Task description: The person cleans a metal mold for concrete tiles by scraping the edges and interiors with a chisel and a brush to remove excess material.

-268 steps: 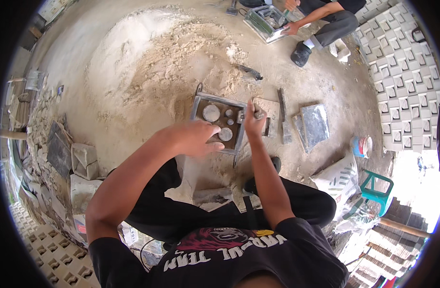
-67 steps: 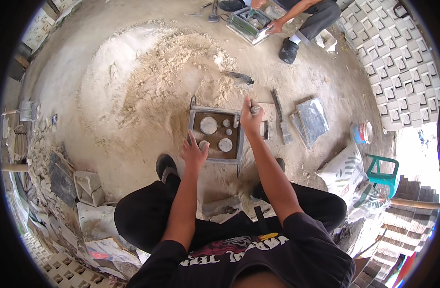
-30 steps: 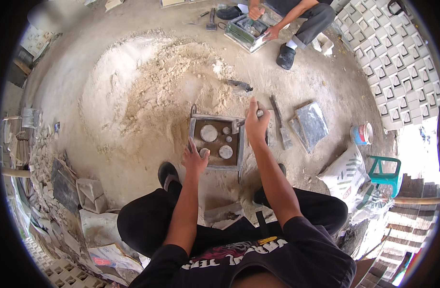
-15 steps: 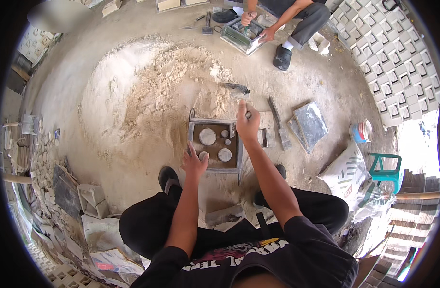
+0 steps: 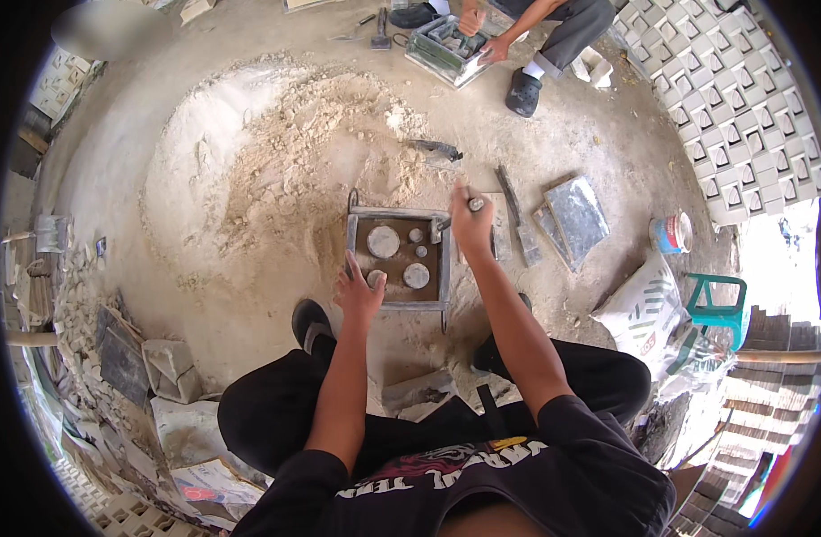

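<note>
A square metal mould [image 5: 398,304] with several round pale inserts lies on the sandy ground in front of me. My left hand [image 5: 359,291] rests with spread fingers on the mould's near left corner. My right hand [image 5: 471,222] is raised over the mould's right rim, closed on a small metal tool [image 5: 472,203] whose tip points up. My legs in black trousers frame the mould from below.
A big heap of pale sand [image 5: 276,170] lies beyond the mould. A trowel [image 5: 518,219] and flat metal plates [image 5: 576,215] lie to the right. Another person [image 5: 527,31] works on a second mould [image 5: 446,49] at the top. A bucket [image 5: 670,234], a sack [image 5: 643,309] and stacked patterned blocks [image 5: 742,98] stand right.
My left hand has settled on the mould's near left corner. My right hand stays over the right rim with the tool, shifting slightly.
</note>
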Action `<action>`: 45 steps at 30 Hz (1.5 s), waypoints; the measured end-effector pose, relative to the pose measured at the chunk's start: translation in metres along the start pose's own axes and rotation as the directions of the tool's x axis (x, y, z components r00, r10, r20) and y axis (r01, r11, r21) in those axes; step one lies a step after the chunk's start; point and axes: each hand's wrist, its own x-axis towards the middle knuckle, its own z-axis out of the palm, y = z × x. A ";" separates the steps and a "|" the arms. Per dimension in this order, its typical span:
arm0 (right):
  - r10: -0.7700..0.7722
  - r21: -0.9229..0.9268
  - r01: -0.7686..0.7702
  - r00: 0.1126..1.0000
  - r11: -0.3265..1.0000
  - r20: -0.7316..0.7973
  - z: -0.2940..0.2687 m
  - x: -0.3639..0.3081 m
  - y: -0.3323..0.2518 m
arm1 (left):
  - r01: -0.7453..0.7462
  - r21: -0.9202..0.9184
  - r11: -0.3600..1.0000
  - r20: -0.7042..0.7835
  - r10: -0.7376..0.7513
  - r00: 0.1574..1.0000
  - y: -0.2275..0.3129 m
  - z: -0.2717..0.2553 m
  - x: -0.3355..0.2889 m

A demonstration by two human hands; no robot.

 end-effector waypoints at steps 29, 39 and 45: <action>0.068 0.045 -0.071 0.997 0.997 0.048 0.002 -0.037 -0.046 | -0.005 0.005 1.000 -0.015 0.005 1.000 -0.021 -0.003 0.004; 0.001 0.054 -0.006 0.995 0.999 0.101 0.003 -0.056 -0.036 | -0.073 -0.008 0.997 -0.075 0.072 0.995 -0.023 0.007 0.009; 0.050 0.079 -0.052 0.998 0.996 0.032 -0.002 -0.053 -0.054 | -0.018 0.019 1.000 -0.045 0.019 0.999 -0.026 0.008 0.009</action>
